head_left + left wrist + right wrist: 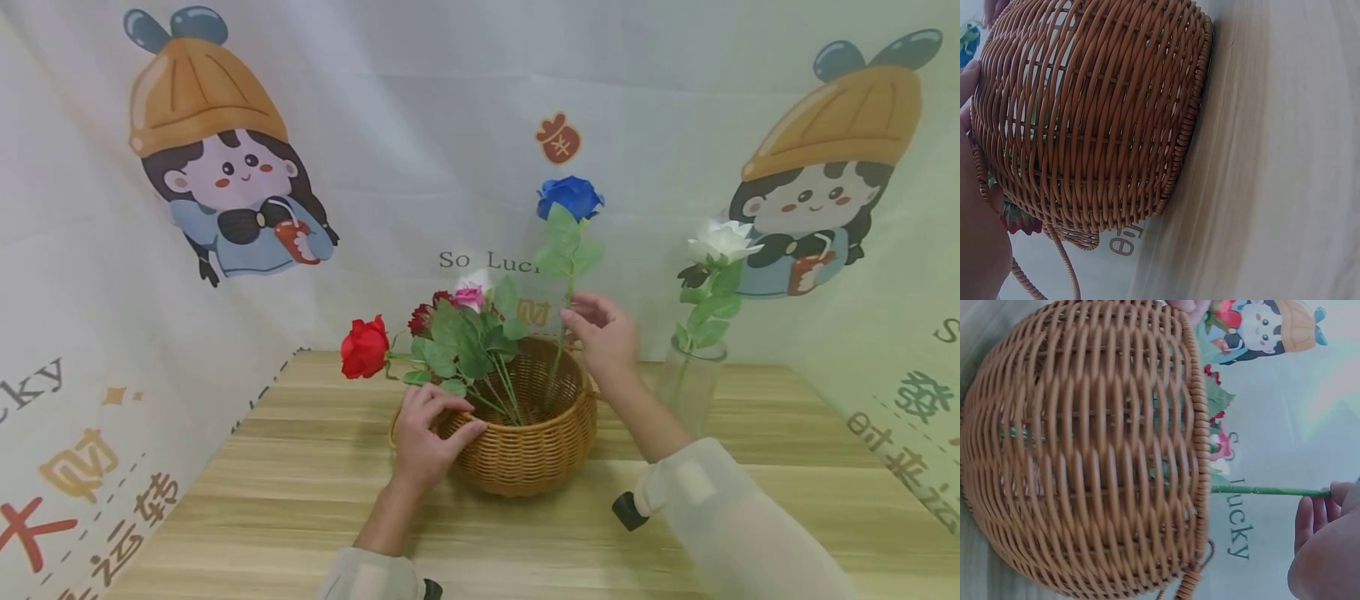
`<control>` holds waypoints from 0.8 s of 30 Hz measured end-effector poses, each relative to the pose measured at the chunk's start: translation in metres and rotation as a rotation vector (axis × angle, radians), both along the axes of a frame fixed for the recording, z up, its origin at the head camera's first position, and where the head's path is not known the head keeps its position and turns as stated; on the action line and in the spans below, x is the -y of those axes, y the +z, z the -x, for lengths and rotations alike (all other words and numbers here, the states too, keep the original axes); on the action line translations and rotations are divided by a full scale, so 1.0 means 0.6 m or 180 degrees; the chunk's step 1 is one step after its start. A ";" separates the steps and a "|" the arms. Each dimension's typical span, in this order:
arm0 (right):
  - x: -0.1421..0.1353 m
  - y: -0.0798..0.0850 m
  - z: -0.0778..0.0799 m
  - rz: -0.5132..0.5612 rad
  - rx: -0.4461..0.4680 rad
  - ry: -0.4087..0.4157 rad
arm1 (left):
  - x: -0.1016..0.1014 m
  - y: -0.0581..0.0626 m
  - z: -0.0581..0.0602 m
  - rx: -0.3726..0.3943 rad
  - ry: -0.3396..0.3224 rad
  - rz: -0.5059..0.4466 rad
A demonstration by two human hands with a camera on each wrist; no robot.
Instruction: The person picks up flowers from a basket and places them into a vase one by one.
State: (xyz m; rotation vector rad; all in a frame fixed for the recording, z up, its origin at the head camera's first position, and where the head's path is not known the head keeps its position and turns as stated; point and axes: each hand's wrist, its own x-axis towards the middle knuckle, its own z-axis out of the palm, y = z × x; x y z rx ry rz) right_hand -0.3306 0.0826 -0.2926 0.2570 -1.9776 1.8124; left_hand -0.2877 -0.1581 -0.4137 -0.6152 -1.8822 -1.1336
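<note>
1. From the head view, I see my left hand (423, 433) gripping the basket (525, 450) rim on the table (300, 467); my right hand (603, 333) pinches the blue rose (568, 197) stem upright in it.
2. The left wrist view shows basket weave against my palm.
3. The right wrist view shows fingers (1310, 515) pinching the green stem (1266, 490).

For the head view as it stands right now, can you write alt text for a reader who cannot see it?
A person's right hand pinches the stem of a blue rose standing in a wicker basket, while the left hand grips the basket's rim. Red and pink roses lean in the basket; a white rose stands in a glass vase on the wooden table.
</note>
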 end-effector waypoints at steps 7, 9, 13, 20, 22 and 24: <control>-0.027 0.016 -0.004 0.0074 -0.0289 -0.0341 | 0.000 0.000 -0.001 0.0040 0.0024 0.0027; -0.035 0.019 -0.004 0.0100 -0.0364 -0.0374 | 0.000 0.000 -0.002 0.0040 0.0023 0.0025; -0.050 0.028 -0.006 0.0180 -0.0469 -0.0421 | -0.001 0.002 -0.004 0.0061 0.0008 0.0006; -0.078 0.052 -0.007 0.0280 -0.0765 -0.0642 | -0.001 0.004 -0.005 0.0069 0.0013 0.0003; -0.088 0.060 -0.007 0.0291 -0.0828 -0.0673 | 0.000 0.004 -0.004 0.0058 0.0012 0.0004; -0.099 0.066 -0.008 0.0279 -0.0855 -0.0707 | 0.000 0.003 -0.003 0.0057 0.0006 -0.0004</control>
